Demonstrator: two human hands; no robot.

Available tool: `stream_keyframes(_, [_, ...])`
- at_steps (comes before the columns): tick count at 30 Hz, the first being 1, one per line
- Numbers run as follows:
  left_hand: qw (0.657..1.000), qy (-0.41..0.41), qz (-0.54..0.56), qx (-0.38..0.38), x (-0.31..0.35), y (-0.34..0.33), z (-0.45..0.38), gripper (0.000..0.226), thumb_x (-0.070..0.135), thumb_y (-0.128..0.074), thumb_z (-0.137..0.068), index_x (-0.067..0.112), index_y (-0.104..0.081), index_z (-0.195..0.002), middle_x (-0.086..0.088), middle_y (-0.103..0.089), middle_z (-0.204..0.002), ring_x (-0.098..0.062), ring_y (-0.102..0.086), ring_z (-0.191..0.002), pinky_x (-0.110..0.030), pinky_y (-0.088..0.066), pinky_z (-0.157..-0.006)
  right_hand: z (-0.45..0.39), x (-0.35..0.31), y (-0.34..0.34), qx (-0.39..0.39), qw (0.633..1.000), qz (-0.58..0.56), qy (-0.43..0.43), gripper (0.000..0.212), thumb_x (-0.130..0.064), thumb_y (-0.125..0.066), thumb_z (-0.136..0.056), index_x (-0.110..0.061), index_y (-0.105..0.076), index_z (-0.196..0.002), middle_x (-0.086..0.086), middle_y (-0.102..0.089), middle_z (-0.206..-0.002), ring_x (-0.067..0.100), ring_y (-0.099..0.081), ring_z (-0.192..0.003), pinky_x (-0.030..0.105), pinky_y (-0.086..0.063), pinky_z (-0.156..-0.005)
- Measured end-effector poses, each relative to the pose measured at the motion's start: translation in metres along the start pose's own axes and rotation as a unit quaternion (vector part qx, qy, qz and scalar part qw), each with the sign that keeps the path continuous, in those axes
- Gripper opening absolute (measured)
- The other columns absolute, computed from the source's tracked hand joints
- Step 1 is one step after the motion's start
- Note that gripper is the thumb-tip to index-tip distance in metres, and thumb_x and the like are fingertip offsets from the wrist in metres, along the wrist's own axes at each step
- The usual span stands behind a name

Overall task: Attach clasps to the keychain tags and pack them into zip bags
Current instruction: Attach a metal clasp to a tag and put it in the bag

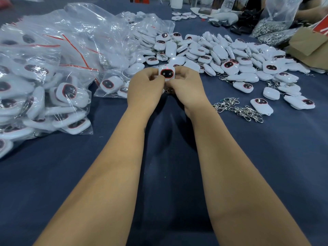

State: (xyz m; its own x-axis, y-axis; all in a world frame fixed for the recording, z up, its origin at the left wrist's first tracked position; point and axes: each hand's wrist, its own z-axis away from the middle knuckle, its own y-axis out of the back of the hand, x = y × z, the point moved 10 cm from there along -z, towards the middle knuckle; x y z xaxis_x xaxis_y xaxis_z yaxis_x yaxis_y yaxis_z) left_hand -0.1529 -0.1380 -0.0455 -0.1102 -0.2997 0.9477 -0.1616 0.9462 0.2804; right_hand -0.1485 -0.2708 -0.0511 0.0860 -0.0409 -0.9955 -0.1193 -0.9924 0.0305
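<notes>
Both hands pinch one tag; zip bags full of tags.

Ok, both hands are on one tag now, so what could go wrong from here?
1. The tag is pinched only at its edges by the left hand and right hand; it might slip while the clasp goes on.
2. The loose clasps lie tangled, so picking one could drag others.
3. The tag pile mixes clasped and bare tags; one may get bagged unfinished.

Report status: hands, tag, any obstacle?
Left hand and right hand both grip one tag. Clasps lie right. Nothing blocks.
</notes>
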Motion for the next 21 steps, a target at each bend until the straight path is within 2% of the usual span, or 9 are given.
stream_keyframes(4, [1.0,-0.006,-0.002,0.006,0.0006,0.001,0.0006,0.021,0.03,-0.056,-0.089,0.019,-0.073,-0.094,-0.001,-0.069,-0.079,-0.014,-0.056,-0.066,-0.047,-0.054,-0.079,-0.0006,0.0006,-0.0002,-0.006,1.0,-0.003,0.001,0.024,0.006,-0.061,-0.082,-0.017,-0.065,-0.087,0.004,-0.072,-0.077,0.013,-0.066,-0.07,0.022,-0.054,-0.066])
stream_keyframes(8, [1.0,-0.009,-0.008,0.003,0.0013,0.0008,0.0004,0.019,0.03,-0.055,-0.094,0.024,-0.072,-0.099,0.001,-0.073,-0.089,-0.017,-0.064,-0.079,-0.048,-0.056,-0.083,-0.0019,-0.0002,0.0007,0.002,1.0,-0.018,-0.008,0.02,-0.002,-0.052,-0.089,-0.016,-0.067,-0.089,-0.002,-0.07,-0.074,0.004,-0.064,-0.063,0.018,-0.049,-0.057])
stream_keyframes(12, [1.0,-0.009,-0.012,0.001,0.0009,0.0001,0.0,0.019,0.031,-0.056,-0.093,0.026,-0.072,-0.102,0.002,-0.073,-0.091,-0.021,-0.067,-0.087,-0.049,-0.055,-0.084,-0.0014,0.0,0.0022,0.011,1.0,-0.018,-0.007,0.021,-0.003,-0.05,-0.092,-0.014,-0.067,-0.095,-0.003,-0.069,-0.077,-0.001,-0.063,-0.06,0.014,-0.048,-0.056])
stream_keyframes(16, [1.0,-0.013,-0.015,0.002,0.0001,-0.0005,-0.0018,0.017,0.032,-0.057,-0.091,0.027,-0.072,-0.096,0.003,-0.072,-0.085,-0.018,-0.065,-0.079,-0.044,-0.055,-0.081,-0.0018,0.0004,0.002,0.016,1.0,-0.001,-0.009,0.02,-0.003,-0.048,-0.094,-0.012,-0.064,-0.102,0.0,-0.066,-0.084,-0.004,-0.061,-0.058,0.012,-0.046,-0.053])
stream_keyframes(18, [1.0,-0.014,-0.019,0.005,-0.0008,-0.0006,-0.0028,0.015,0.032,-0.057,-0.091,0.03,-0.072,-0.095,0.007,-0.071,-0.082,-0.01,-0.063,-0.075,-0.038,-0.053,-0.078,-0.0025,0.0007,0.0016,0.018,1.0,0.019,-0.01,0.021,-0.004,-0.047,-0.094,-0.012,-0.064,-0.104,0.004,-0.067,-0.09,0.002,-0.062,-0.066,0.015,-0.049,-0.058])
stream_keyframes(21, [1.0,-0.014,-0.028,0.005,-0.0021,-0.0013,-0.0037,0.016,0.033,-0.057,-0.091,0.029,-0.072,-0.097,0.008,-0.072,-0.083,-0.008,-0.063,-0.076,-0.034,-0.052,-0.077,-0.0034,0.0028,0.0008,0.021,0.999,0.032,-0.014,0.024,-0.004,-0.046,-0.094,-0.01,-0.064,-0.108,0.014,-0.069,-0.101,0.012,-0.063,-0.079,0.026,-0.054,-0.072])
